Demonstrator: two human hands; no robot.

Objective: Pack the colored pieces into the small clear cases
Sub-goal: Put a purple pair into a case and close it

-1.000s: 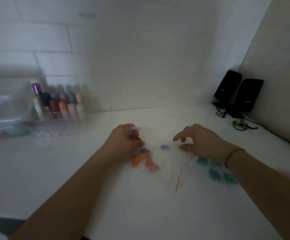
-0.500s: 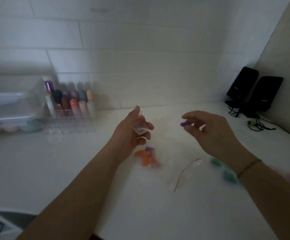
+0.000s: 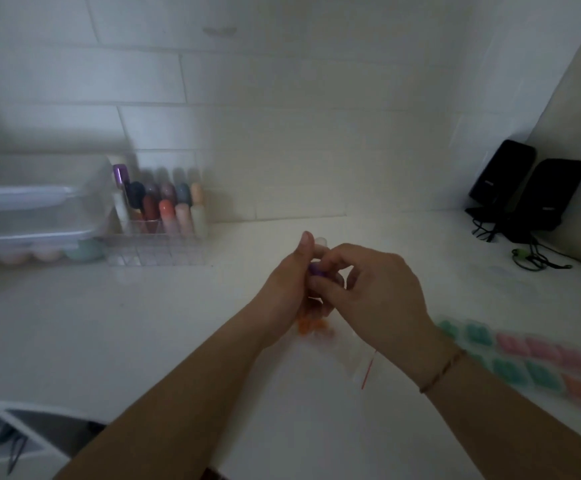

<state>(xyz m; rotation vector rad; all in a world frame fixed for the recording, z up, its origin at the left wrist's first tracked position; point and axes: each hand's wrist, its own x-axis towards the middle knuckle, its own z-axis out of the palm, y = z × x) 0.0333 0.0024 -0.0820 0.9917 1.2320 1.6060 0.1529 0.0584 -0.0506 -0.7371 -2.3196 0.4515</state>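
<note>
Together above the surface (image 3: 178, 341): left hand (image 3: 289, 289) upright, grip curled round a small clear case (image 3: 320, 242), right hand (image 3: 379, 292) pinching a purple piece (image 3: 316, 270) against it.

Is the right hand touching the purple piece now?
Touching. In the head view, the right hand pinches the purple piece with its fingertips, close against the left hand.

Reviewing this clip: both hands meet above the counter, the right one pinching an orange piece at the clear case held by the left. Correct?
Not quite: the head view shows the right hand pinching a purple piece, not orange. The left hand does hold the clear case.
</note>
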